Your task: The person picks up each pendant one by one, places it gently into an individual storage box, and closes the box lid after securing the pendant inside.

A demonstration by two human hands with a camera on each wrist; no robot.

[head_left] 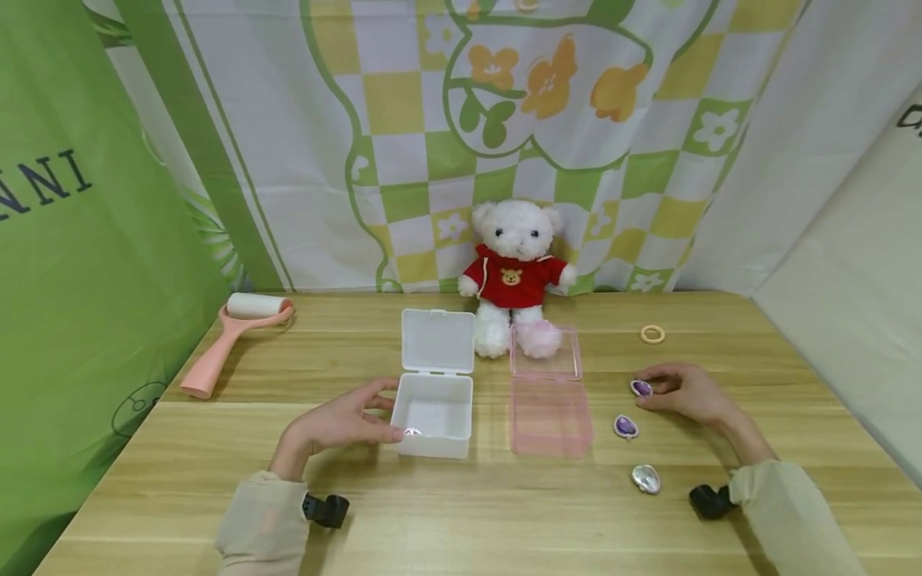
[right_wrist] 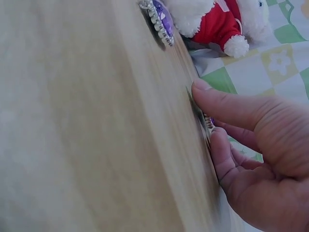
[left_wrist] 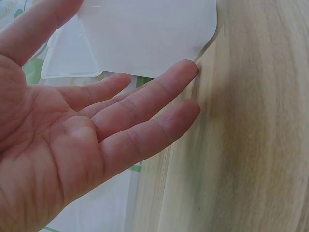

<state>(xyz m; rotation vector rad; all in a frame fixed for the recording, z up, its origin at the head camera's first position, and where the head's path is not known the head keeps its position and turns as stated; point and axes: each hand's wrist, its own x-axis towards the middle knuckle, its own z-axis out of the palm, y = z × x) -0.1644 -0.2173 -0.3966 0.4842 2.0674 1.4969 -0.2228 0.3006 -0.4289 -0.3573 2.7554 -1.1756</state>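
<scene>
On the right, my right hand pinches a purple gem charm with a sparkling rim, low at the tabletop. In the right wrist view, thumb and fingers stand either side of that charm, partly hiding it. Nearer me lie a second purple gem charm and a clear gem charm. My left hand rests against the left side of a white lidded box, its thumb at the front corner and fingers loosely extended. The box's lid is raised, and something small and shiny shows inside.
A pink clear box with raised lid stands right of the white one. Behind them sits a white teddy bear in red. A wooden ring lies back right, a pink lint roller back left. Curtains border the table.
</scene>
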